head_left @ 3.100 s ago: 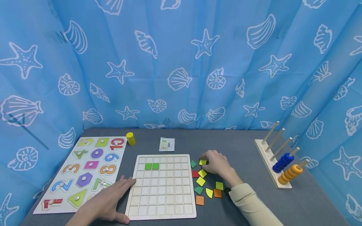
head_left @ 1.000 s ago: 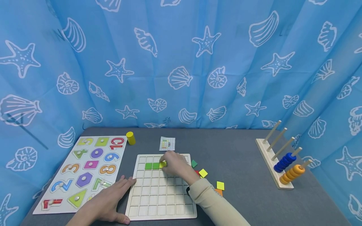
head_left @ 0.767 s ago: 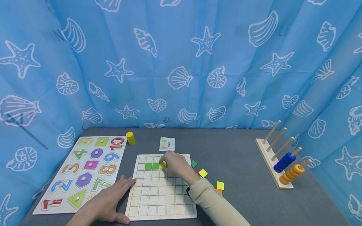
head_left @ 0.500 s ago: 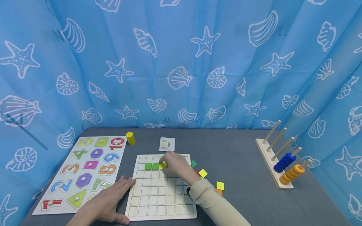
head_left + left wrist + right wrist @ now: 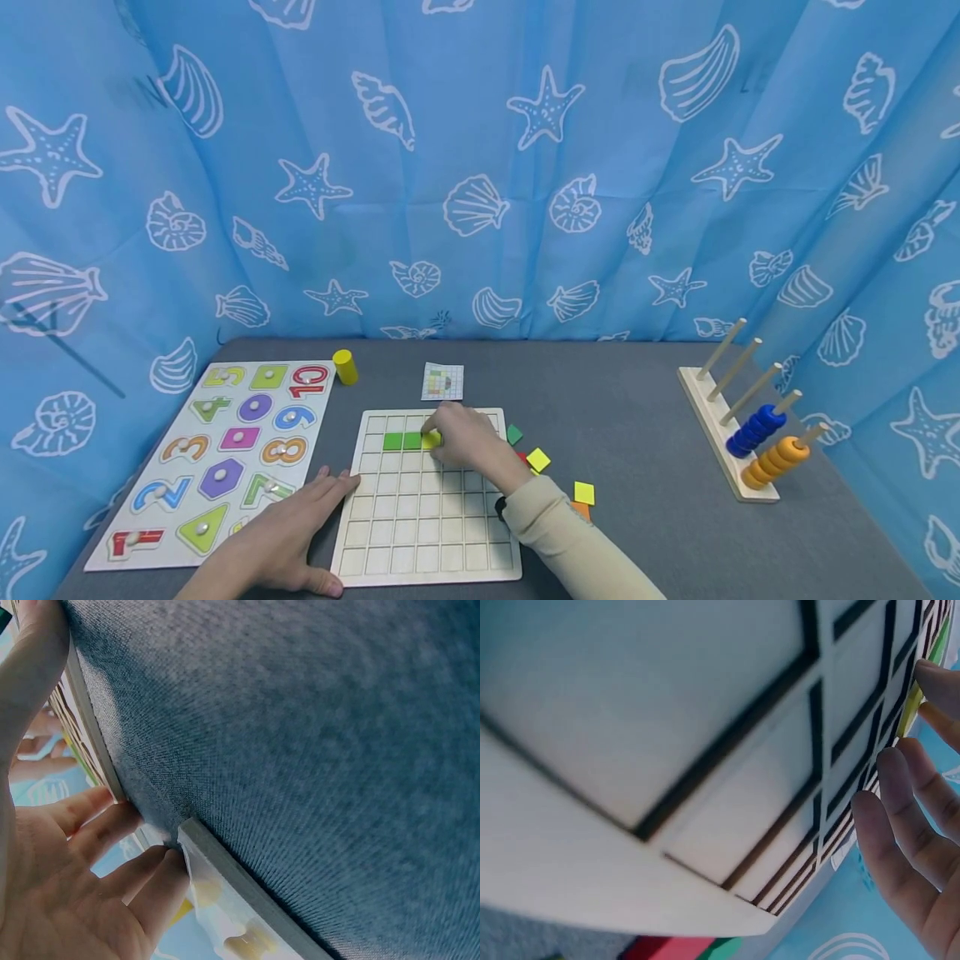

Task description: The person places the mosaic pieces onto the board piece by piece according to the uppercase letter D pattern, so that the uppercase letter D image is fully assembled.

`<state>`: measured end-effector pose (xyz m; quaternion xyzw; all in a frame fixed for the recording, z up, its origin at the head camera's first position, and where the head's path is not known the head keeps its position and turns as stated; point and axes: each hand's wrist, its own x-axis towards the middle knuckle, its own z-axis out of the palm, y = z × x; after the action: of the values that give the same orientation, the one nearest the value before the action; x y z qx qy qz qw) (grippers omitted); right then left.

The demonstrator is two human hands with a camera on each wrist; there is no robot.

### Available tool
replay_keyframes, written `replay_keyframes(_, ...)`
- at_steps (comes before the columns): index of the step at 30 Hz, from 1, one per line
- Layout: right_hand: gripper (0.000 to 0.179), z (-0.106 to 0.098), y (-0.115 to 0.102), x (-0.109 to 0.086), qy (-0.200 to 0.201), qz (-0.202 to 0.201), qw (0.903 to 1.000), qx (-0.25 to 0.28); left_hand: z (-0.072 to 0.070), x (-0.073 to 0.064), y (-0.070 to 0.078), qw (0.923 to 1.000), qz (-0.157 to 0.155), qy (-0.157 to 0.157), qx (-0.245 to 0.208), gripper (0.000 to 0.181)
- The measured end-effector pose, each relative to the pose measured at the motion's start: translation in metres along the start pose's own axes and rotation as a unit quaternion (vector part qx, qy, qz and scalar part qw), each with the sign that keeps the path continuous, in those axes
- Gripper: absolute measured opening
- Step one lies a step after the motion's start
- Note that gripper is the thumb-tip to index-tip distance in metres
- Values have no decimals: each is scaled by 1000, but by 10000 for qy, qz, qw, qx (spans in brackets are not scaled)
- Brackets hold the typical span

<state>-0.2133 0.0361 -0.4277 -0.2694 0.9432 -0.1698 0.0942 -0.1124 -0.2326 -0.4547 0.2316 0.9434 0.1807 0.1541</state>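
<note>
A pale wooden grid board [image 5: 408, 505] lies in front of me, with two green square tiles [image 5: 402, 442] side by side in its second row. Directly right of them sits a yellow square tile [image 5: 431, 440], level with the board's cells. My right hand [image 5: 467, 439] pinches this yellow tile between thumb and index finger; in the right wrist view, the other fingers [image 5: 877, 817] extend over the board. My left hand [image 5: 288, 529] rests with spread fingers against the board's left edge, thumb at the lower-left corner, touching the board's side in the left wrist view.
Partly behind my right arm lie loose pieces: a green one [image 5: 513, 434], yellow squares [image 5: 538, 459], an orange one [image 5: 581, 509]. A number puzzle [image 5: 168, 518] stands left, a yellow cylinder [image 5: 345, 367] and printed card [image 5: 442, 382] behind, a peg stacker [image 5: 708, 408] right.
My right hand has moved left from the loose pieces to the board, bringing a yellow tile beside the green ones. Over the last second it has stayed there. The left hand has not moved.
</note>
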Motion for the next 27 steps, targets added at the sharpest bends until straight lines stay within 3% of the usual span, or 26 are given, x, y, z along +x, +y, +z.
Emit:
replay_keyframes(7,26,-11,7,-6,204,-73,9997,87,0,0,0,10000,22,50,24,130)
replay_keyframes(18,24,-29,39,-25,369,430,9980,267,-2,-2,2,9999,138,69,68,127)
replay_keyframes(27,23,-32,65,-45,536,792,9954,68,-1,-1,1,9999,138,20,70,126)
